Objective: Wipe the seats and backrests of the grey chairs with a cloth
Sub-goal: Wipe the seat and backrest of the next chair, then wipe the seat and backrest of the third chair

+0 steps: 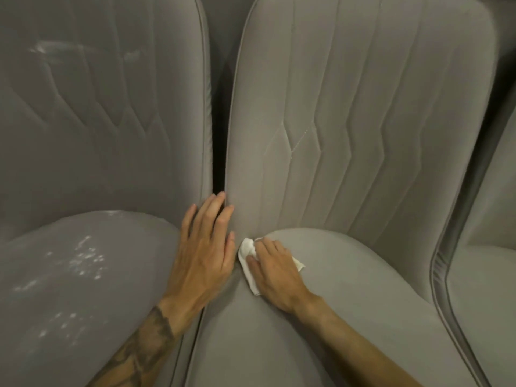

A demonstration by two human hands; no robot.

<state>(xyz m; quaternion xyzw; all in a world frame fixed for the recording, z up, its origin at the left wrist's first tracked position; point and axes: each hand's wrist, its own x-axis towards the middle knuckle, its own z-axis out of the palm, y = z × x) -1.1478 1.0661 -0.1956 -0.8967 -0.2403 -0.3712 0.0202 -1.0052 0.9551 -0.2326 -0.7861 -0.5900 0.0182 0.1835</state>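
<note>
**A:** Where do we have the cloth (245,256)?

**B:** Under our right hand (275,275), pressed to the seat (349,303) of the middle chair. Our fingers bend over it, and a fold bunches up between thumb and forefinger. One corner peeps out on the little-finger side.

**A:** And our left hand (205,248)?

**B:** It holds nothing. It lies flat just beside the right, fingers straight, on the edge of the neighbouring seat (55,289). Its fingertips reach the foot of the dark gap (219,163) between the two chair backs.

**A:** Which way do we go from here?

**B:** The crease where seat meets backrest (363,121) starts at our right fingertips and runs off to that hand's outer side. We'd judge the stroke either follows that line or climbs the backrest, which rises straight beyond the fingertips. The right hand is the nearer one and has the cloth; the left only steadies us.

**A:** How does the cloth look?

**B:** Small, white, thin and crumpled. Its longer side runs along the thumb edge of our right hand, from wrist toward fingertips. Whether it is damp we cannot tell.

**A:** And the fabric?

**B:** Grey and soft-napped, with stitched zigzag lines up the backrest. Out past our left hand's outer side, the neighbouring seat carries whitish smears (83,261), so we'd reckon that chair wants wiping too.
</note>
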